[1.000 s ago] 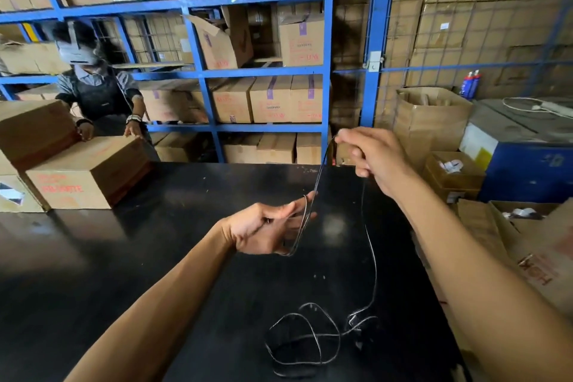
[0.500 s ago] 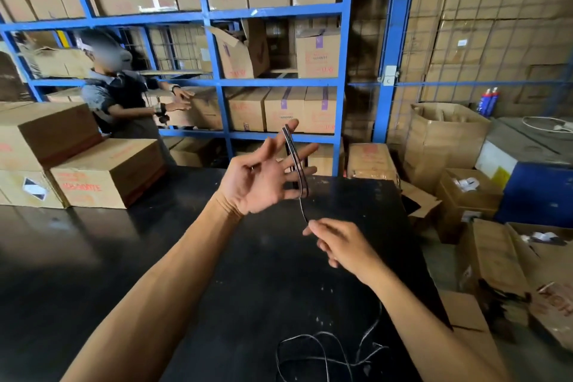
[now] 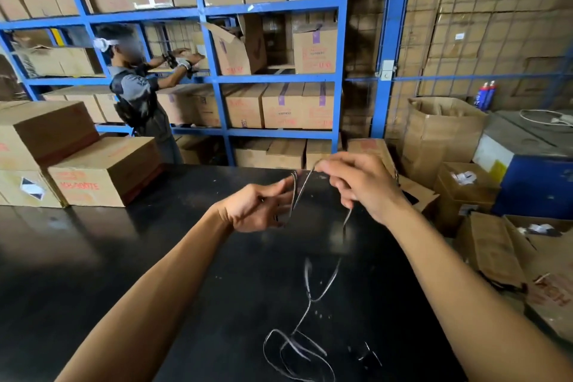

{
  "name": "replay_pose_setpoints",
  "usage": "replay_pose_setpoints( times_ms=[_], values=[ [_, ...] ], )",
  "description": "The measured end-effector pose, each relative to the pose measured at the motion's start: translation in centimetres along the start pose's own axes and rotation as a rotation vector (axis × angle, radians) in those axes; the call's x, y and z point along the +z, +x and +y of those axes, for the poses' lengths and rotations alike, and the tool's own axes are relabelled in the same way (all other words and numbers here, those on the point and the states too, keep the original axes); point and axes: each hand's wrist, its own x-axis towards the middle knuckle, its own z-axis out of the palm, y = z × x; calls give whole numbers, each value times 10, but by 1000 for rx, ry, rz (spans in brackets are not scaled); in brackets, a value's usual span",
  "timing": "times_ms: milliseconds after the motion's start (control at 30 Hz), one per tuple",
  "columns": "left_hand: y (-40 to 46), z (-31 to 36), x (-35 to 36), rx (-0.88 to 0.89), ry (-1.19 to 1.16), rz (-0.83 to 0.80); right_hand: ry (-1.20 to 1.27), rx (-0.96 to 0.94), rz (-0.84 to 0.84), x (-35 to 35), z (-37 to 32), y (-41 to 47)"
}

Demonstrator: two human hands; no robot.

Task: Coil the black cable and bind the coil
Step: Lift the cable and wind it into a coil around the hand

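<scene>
Black cable (image 3: 310, 285) runs between both hands above a glossy black desk (image 3: 124, 257). The left hand (image 3: 260, 206), palm turned inward with fingers partly curled, has a few narrow loops of the cable wound about its fingers; those loops stand roughly upright, long axis vertical, just beside the fingertips. From the top of the loops a short run of cable slants up and to the right into the right hand (image 3: 361, 183), which is closed in a pinch on it, slightly higher than and close beside the left hand. Below the right hand the cable hangs down, blurred in part, its length running toward the near desk edge, where the loose remainder lies on the desk in a few untidy, overlapping curls. Cardboard boxes (image 3: 102, 170) sit on the far left of the desk.
</scene>
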Motion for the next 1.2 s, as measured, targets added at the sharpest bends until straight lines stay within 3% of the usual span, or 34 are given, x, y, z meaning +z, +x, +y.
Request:
replay_pose_setpoints(
  times_ms=[200,367,467,533,700,800,900,1033,1200],
  values=[
    [-9,3,21,-47,-14,-226,-30,21,88,-1,-20,42],
    [-34,23,30,221,-84,-447,16,91,175,11,3,49],
    [-41,47,32,397,-197,-496,170,192,112,38,37,39],
    [-43,66,27,485,-200,-437,237,209,34,57,58,27],
    [-46,91,-6,567,-138,-32,136,181,-105,81,85,-9],
    [-48,84,-29,532,-166,138,103,153,-94,69,81,-20],
    [-50,64,-47,434,-156,199,195,56,47,42,67,-21],
    [-41,31,-45,238,-143,101,163,-44,68,13,33,-4],
    [-14,3,-9,-50,11,-156,-283,-118,101,12,5,27]
  ],
)
